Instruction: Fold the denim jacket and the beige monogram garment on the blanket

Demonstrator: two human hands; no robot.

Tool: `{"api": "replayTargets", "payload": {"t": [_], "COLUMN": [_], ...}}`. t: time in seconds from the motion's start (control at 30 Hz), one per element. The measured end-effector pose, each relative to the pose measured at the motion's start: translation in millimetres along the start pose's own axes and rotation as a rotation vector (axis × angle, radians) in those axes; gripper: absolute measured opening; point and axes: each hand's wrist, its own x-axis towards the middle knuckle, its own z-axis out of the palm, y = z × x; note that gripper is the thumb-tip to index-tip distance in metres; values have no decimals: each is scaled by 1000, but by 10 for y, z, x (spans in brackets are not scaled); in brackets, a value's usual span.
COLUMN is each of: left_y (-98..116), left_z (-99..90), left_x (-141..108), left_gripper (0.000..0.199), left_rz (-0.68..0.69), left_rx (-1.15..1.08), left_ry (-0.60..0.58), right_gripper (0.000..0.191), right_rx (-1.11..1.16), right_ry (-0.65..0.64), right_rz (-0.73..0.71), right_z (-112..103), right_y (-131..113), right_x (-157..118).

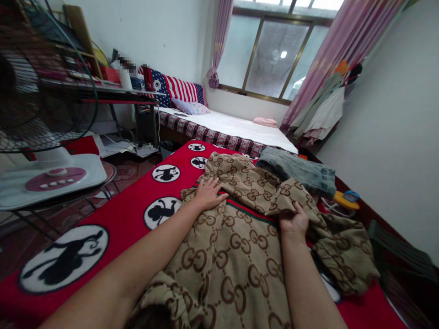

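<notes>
In the nearest part, a brown patterned garment (236,269) is lying over a red blanket (126,201), which is showing white circles with dark figures. A striped band in red and green is crossing the garment, and one sleeve is stretching to the right. The right hand (295,223) is resting at the right end of this band, with the fingers bending toward a fold of the cloth; they are partly hidden, so I cannot tell whether they are pinching it. A little farther, the left hand (208,194) is lying flat on the garment, palm down, the fingers a little spread and the thumb pointing along the band.

Just beyond the garment, jeans (297,170) are lying on the right. On the left side, a fan (56,178) is standing, and behind it a table (120,93) is carrying various objects. Farther, a bed (226,124) is standing below the window (279,55), with a pillow (191,108) lying on it. Pink curtains (343,59) are hanging at both sides of the window.
</notes>
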Motion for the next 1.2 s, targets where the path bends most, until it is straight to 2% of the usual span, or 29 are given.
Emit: {"api": "replayTargets", "payload": {"t": [0.03, 0.1, 0.17, 0.27, 0.33, 0.4, 0.43, 0.47, 0.5, 0.57, 0.67, 0.73, 0.83, 0.9, 1.03, 1.1, 1.2], "left_y": [-12, -57, -142, -349, -506, -635, -677, -701, -706, -664, -503, -364, -176, -96, -52, -54, -58], "left_z": [12, -11, -94, -299, -452, -579, -625, -658, -677, -686, -648, -605, -515, -444, -337, -343, -489], "left_x": [4, 1, -14, -81, -159, -240, -272, -293, -303, -286, -207, -154, -106, -95, -97, -106, -139], "left_gripper": [60, 60, 62, 67, 69, 70, 68, 66, 63, 55, 51, 57, 70, 72, 69, 65, 54], "left_rz": [1, 16, -2, -142, -213, -217, -212, -214, -223, -260, -316, -308, -215, -133, -60, -61, -93], "left_rx": [-52, -314, -762, -1474, -1790, -1959, -1997, -2006, -1991, -1894, -1548, -1257, -936, -817, -739, -775, -847], "left_ry": [8, 39, 117, 229, 216, 161, 130, 97, 70, 16, -18, -36, -63, -59, 26, 48, 15], "right_gripper": [21, 17, 13, 17, 20, 21, 23, 24, 26, 32, 35, 35, 44, 54, 73, 67, 26], "right_rx": [-82, -301, -465, -591, -760, -937, -992, -1017, -1028, -1015, -1049, -1142, -1260, -1333, -1581, -1724, -1859], "right_ry": [-19, -162, -377, -632, -1002, -1383, -1490, -1515, -1481, -1335, -1121, -1101, -1266, -1394, -1606, -1693, -1796], "right_rz": [-35, -76, -61, 44, 227, 428, 487, 511, 512, 461, 285, 215, 283, 263, -101, -236, -329], "right_z": [71, 234, 404, 626, 729, 780, 786, 780, 766, 729, 704, 736, 862, 971, 1125, 1157, 1188], "right_y": [-22, -54, -68, -75, -89, -113, -125, -135, -142, -150, -175, -223, -320, -346, -185, -45, 82], "right_x": [-35, -157, -345, -671, -837, -919, -928, -920, -899, -837, -765, -780, -958, -1179, -1718, -1936, -2100]}}
